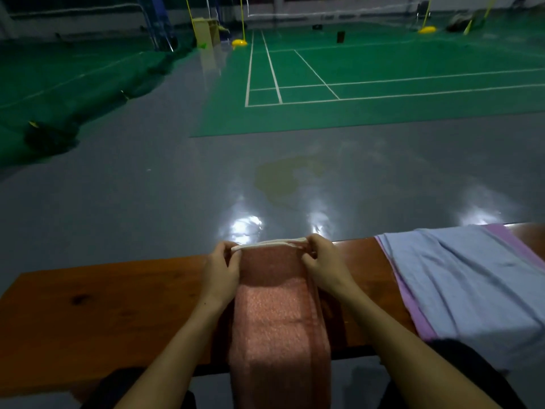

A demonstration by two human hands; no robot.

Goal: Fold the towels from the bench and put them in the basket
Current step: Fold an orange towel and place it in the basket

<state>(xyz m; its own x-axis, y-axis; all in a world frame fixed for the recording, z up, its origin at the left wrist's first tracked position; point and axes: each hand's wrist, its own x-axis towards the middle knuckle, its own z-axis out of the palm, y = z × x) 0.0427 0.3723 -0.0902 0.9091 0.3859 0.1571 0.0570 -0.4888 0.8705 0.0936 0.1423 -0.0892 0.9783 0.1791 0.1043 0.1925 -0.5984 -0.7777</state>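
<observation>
Pink towel (280,317) nearest, draped lengthwise over wooden tabletop (103,314), near end hanging off front edge toward camera. No readable writing or labels anywhere. Left hand (221,273) pinching far left corner of towel's white-trimmed edge, fingers curled on it. Right hand (323,261) pinching far right corner likewise, thumb and fingers clamped on the fabric. Light blue towel (472,284) with lilac border spread on tabletop to the right, apart from pink one. Green court floor (354,72) beyond.

Both forearms are bare behind the left hand (219,271) and right hand (326,265); below them, dark clothing, probably trousers (472,376).
</observation>
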